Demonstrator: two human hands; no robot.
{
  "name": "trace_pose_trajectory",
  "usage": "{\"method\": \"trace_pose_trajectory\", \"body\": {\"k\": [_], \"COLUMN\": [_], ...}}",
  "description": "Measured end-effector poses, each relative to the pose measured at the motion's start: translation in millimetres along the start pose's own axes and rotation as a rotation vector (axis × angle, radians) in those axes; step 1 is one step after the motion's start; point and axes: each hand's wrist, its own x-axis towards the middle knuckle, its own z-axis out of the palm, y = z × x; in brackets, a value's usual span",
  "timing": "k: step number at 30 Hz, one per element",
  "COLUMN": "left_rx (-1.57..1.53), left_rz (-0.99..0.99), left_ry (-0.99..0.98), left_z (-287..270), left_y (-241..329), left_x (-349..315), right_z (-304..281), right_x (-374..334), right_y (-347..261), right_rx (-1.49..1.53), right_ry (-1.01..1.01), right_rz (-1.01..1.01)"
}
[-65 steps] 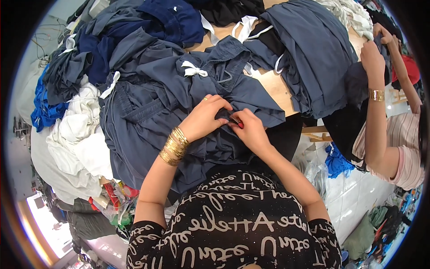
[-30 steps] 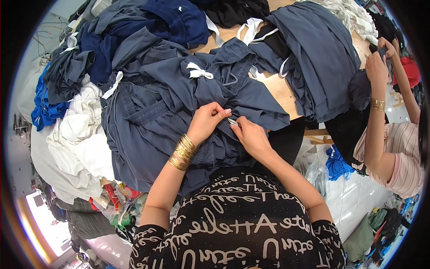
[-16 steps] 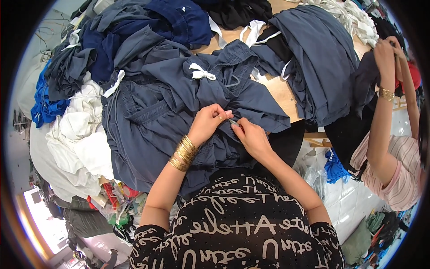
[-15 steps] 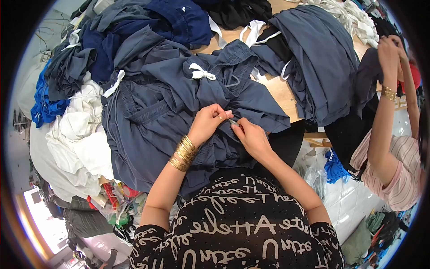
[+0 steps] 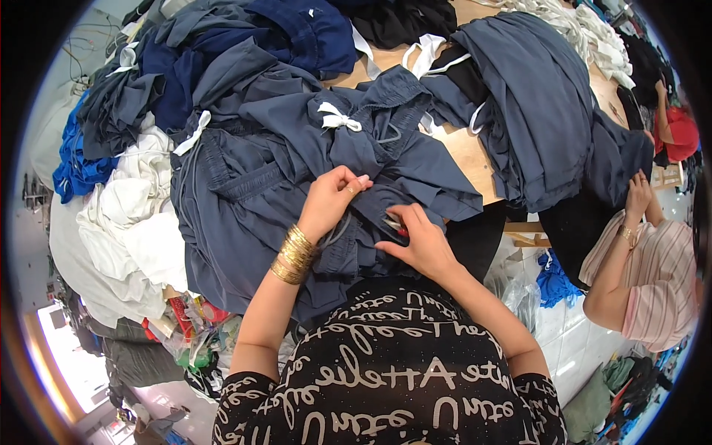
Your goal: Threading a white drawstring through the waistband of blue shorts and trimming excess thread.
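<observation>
Far to the left of the white bow (image 5: pixel 340 117), bright blue cloth (image 5: pixel 76 169) and a heap of white cloth (image 5: pixel 133 222) are lying bunched together. Nearer to the bow, and running beneath it, dark grey cloth (image 5: pixel 230 222), perhaps more than one garment, is spreading in loose folds with gathered bands. Just below the bow, the left hand (image 5: pixel 330 196) is bending over this cloth, thumb and forefinger drawn into a pinch; whether anything thin is sitting between them, I cannot tell. A grey cord (image 5: pixel 340 233) is looping out lower down, directly beneath the bow. Below and to the right of the bow, the right hand (image 5: pixel 420 245) is holding a small metal tool with a red part (image 5: pixel 401 231) in curled fingers, its thumb standing well apart from the forefinger. Good handling here, I judge, is depending on holding the cloth taut with the left hand, angling the metal point away from fingertips and folds, and keeping the cord clear. Further right of the bow, bare worktop (image 5: pixel 469 152) is showing, then a thick grey stack (image 5: pixel 530 104) is sagging; rightmost, a co-worker in a striped top (image 5: pixel 656 285) is gripping grey fabric (image 5: pixel 621 159).
</observation>
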Motion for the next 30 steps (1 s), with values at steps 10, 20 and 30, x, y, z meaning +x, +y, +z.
{"method": "trace_pose_trajectory", "body": {"k": [10,20,30], "left_rx": [-0.084,-0.236,-0.449], "left_rz": [0.111,-0.134,-0.409], "left_ry": [-0.236,-0.54,-0.56], "left_z": [5,38,55], "left_y": [94,133,175], "left_x": [-21,-16,-15], "right_z": [-96,-165,-145], "right_x": [20,11,-1], "right_y": [-12,-57,-64], "right_rx": [0.8,0.915,0.039], "right_ry": [0.025,0.118,0.55], "right_rz": [0.416,0.346,0.119]}}
